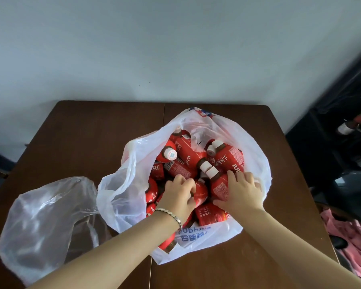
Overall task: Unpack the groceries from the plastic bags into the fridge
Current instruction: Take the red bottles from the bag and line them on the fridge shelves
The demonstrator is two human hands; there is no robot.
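Observation:
A white plastic bag with blue print lies open on the brown table, filled with several red juice bottles with white caps. Both my hands are inside the bag's mouth. My left hand, a metal bracelet on its wrist, curls its fingers round one red bottle near the middle. My right hand grips a neighbouring red bottle at the bag's right side, fingers over its top and thumb beneath.
A second, clear plastic bag lies crumpled and flat on the table's left front. A pink cloth sits off the table's right edge. Dark shelving with items stands at the right. A pale wall rises behind the table.

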